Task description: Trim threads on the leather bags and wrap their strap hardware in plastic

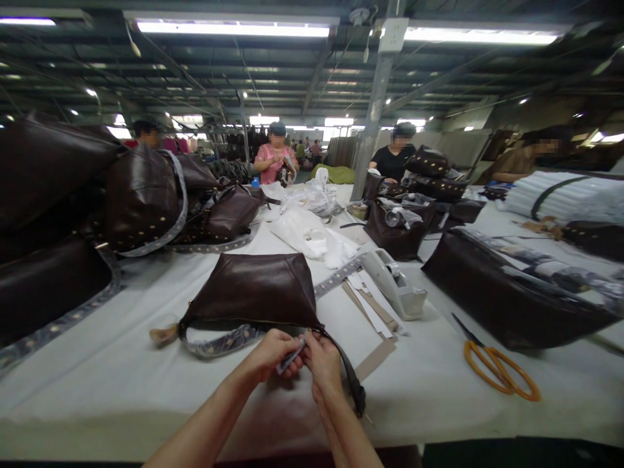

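A dark brown leather handbag point(258, 289) lies on the white-covered table in front of me, its zipped edge toward me. My left hand point(279, 354) is closed in a pinch around a strap wrapped in clear plastic point(229, 342), which loops out from the bag's left corner. Close against it, my right hand point(322, 356) pinches the same wrapped strap near the bag's right corner; its fingertips are partly hidden. A dark unwrapped strap end point(355, 383) hangs past my right wrist toward the table edge.
Orange-handled scissors point(500, 370) lie to the right. A tape dispenser point(397, 286) stands beside paper strips point(373, 305). More brown bags point(141, 195) pile up at left, and another bag point(517, 292) sits at right. White wrapping point(312, 231) lies behind. Several co-workers point(275, 156) are across the table.
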Motion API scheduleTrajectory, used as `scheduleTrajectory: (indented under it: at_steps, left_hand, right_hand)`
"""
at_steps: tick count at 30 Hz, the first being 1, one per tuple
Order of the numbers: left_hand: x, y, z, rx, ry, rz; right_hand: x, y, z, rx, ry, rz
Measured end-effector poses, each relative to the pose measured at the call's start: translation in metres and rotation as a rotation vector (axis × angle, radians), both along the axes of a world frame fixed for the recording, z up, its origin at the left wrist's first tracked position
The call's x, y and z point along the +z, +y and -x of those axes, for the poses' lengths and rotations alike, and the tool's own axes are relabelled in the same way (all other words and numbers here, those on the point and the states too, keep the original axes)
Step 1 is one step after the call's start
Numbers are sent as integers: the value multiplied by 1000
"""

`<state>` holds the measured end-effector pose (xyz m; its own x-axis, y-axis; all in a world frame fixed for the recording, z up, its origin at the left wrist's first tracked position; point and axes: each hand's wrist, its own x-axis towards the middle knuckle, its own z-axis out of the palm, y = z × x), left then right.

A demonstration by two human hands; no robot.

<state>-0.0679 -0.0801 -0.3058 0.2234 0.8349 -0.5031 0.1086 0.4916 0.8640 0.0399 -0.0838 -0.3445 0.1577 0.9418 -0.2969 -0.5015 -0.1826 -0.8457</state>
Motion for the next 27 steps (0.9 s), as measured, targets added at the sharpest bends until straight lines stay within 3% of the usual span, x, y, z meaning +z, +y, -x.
scheduleTrajectory:
  at_steps: [8, 11, 19, 23, 27]
  left_hand:
    - [3, -4, -8, 32, 569, -450]
    - [3, -7, -9, 29, 623, -556]
    - [-1, -29, 15, 3, -115, -69]
    - [-7, -40, 23, 12, -97, -26]
    - [-8, -42, 22, -35, 189, -99]
  right_hand:
    - [15, -8, -6, 74, 60, 35]
    - [12, -8, -7, 120, -11, -8]
    - [7, -3, -6, 84, 7, 27]
    - [7, -4, -7, 93, -5, 18]
    - [6, -4, -7, 83, -16, 0]
